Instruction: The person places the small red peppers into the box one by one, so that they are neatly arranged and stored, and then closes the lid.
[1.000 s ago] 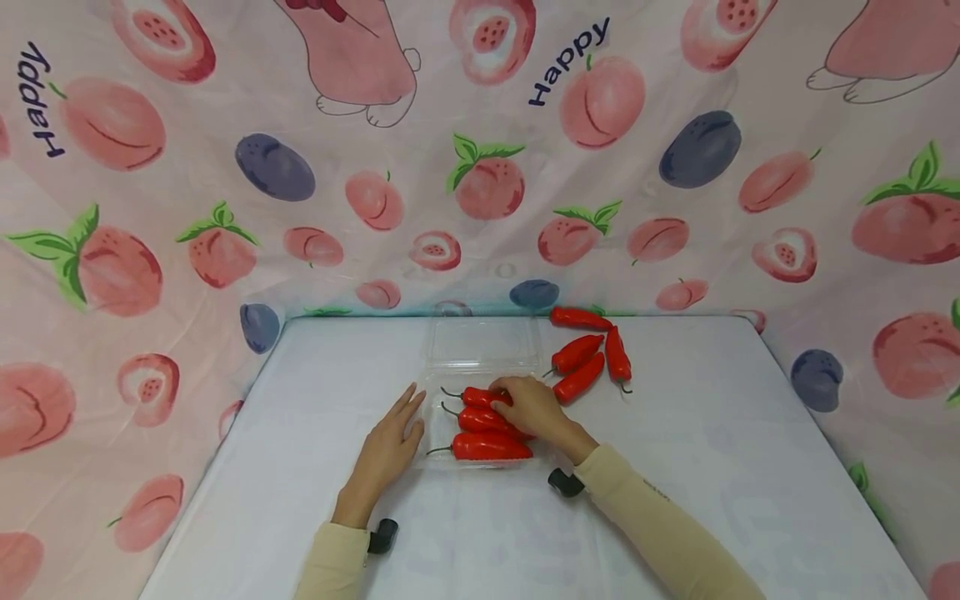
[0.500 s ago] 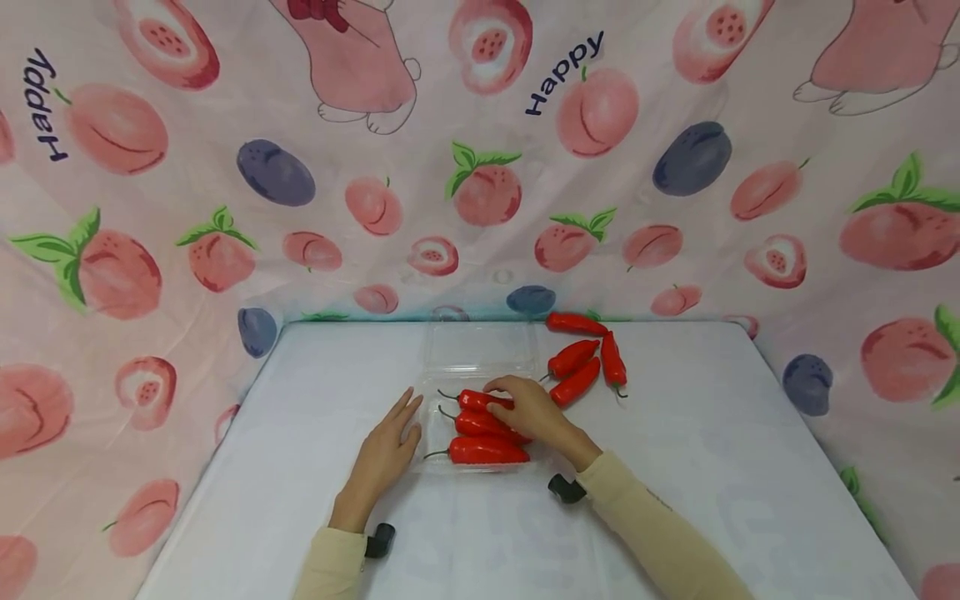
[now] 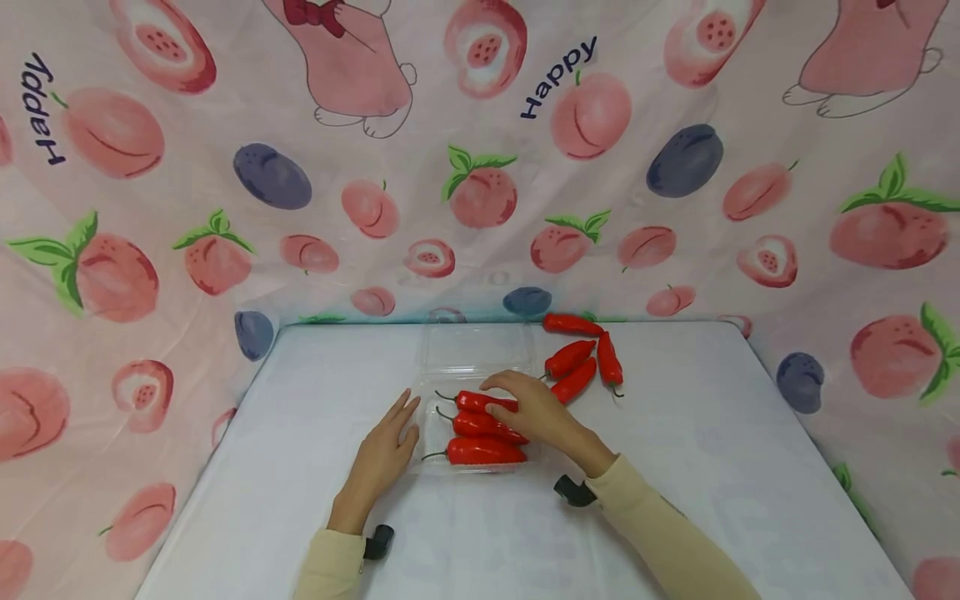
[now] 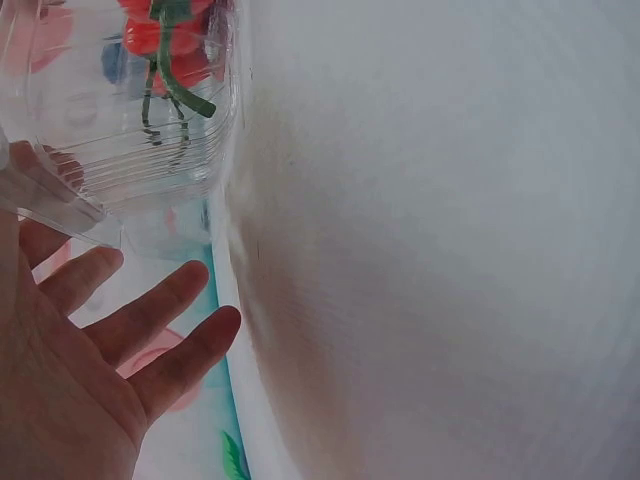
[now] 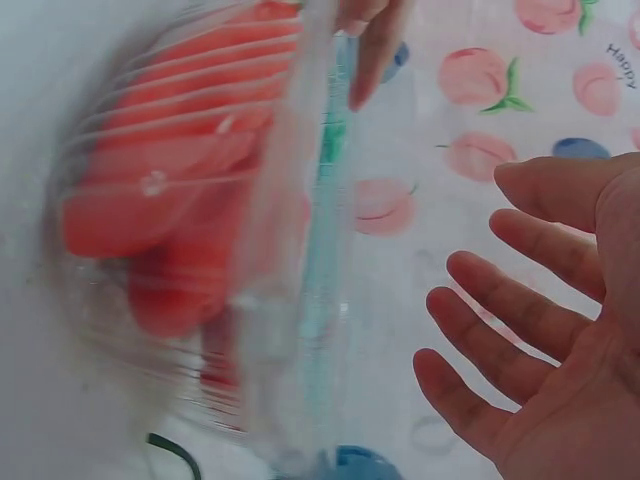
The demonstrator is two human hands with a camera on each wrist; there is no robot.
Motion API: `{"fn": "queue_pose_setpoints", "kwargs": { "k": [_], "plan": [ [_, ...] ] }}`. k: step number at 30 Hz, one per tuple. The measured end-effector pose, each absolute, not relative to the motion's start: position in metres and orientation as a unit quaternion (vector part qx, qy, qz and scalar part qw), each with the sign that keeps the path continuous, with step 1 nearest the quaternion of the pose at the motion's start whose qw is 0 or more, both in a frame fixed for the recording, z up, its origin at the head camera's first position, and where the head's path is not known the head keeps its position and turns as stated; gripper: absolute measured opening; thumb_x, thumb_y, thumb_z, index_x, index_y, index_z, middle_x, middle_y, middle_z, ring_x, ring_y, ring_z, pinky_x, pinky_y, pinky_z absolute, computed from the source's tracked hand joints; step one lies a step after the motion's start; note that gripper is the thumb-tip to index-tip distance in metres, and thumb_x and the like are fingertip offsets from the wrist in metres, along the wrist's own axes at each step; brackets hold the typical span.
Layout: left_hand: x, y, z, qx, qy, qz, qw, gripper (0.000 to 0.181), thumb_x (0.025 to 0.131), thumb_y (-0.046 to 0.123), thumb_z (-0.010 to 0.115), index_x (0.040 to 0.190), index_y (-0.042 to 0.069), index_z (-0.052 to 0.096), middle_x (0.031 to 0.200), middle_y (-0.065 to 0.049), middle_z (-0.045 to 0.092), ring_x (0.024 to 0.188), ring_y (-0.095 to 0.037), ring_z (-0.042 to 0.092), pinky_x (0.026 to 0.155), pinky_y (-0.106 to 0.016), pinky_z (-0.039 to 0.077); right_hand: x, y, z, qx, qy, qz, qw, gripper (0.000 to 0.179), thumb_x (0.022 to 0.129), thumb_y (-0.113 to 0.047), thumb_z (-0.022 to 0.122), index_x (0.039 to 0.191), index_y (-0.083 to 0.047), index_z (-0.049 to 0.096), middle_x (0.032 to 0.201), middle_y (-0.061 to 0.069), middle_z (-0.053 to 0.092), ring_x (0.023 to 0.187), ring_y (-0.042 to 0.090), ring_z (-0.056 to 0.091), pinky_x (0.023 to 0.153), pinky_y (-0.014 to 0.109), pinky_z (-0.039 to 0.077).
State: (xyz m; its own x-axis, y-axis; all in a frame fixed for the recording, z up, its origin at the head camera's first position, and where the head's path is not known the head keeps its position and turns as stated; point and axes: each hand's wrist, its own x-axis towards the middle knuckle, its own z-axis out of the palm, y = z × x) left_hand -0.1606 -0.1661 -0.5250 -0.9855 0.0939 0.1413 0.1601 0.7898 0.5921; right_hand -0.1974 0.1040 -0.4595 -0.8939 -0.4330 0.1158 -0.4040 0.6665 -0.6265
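Three red peppers lie side by side in a clear plastic clamshell box (image 3: pixel 472 468): the back pepper (image 3: pixel 468 401), the middle pepper (image 3: pixel 480 425) and the front pepper (image 3: pixel 486 452). My right hand (image 3: pixel 536 410) hovers over the box's right side, overlapping the back pepper in the head view. In the right wrist view its spread fingers (image 5: pixel 520 365) hold nothing and stand apart from the box wall. At the box's left side is my left hand (image 3: pixel 384 450), fingers extended. The left wrist view shows its fingertips (image 4: pixel 205 335) close to the box edge, with green stems inside.
The transparent lid (image 3: pixel 480 346) stands opened back behind the box. Several more red peppers lie loose to the right, among them a far pepper (image 3: pixel 573 324) and a right pepper (image 3: pixel 611 362). A fruit-patterned cloth (image 3: pixel 420 150) hangs behind the white table (image 3: pixel 675 467).
My right wrist has shifted slightly right and the hand has loosened a little above the back pepper. The left hand and the peppers keep their places; the head view has tilted slightly.
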Motion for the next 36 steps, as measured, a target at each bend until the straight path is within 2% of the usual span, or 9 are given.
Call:
{"fn": "queue_pose_setpoints", "kwargs": {
  "k": [20,29,36],
  "plan": [
    [-0.161,-0.166,-0.526,-0.066,-0.946,-0.313,0.054,0.049,0.099,0.021,0.055,0.147,0.018,0.048,0.159,0.001,0.036,0.137,-0.033,0.048,0.108,-0.054,0.043,-0.176,0.119,-0.421,-0.278,0.887,-0.366,-0.054,0.038,0.089,-0.022,0.071,0.126,-0.019,0.063,0.131,0.002,0.064,0.124,0.023,0.058,0.099,0.045,0.054],
    [-0.161,-0.165,-0.527,-0.071,-0.946,-0.310,0.070,0.048,0.098,0.020,0.056,0.145,0.015,0.050,0.158,-0.001,0.039,0.134,-0.034,0.051,0.105,-0.056,0.045,-0.175,0.131,-0.412,-0.279,0.881,-0.374,-0.084,0.041,0.088,-0.020,0.073,0.127,-0.018,0.062,0.131,0.003,0.064,0.123,0.025,0.059,0.096,0.046,0.055],
    [-0.161,-0.165,-0.524,-0.070,-0.945,-0.313,0.056,0.048,0.099,0.020,0.056,0.146,0.016,0.049,0.159,0.000,0.037,0.136,-0.034,0.049,0.107,-0.055,0.043,-0.179,0.142,-0.409,-0.267,0.885,-0.367,-0.100,0.040,0.089,-0.020,0.072,0.128,-0.017,0.062,0.132,0.005,0.064,0.124,0.025,0.059,0.096,0.044,0.055]
  ]
}}
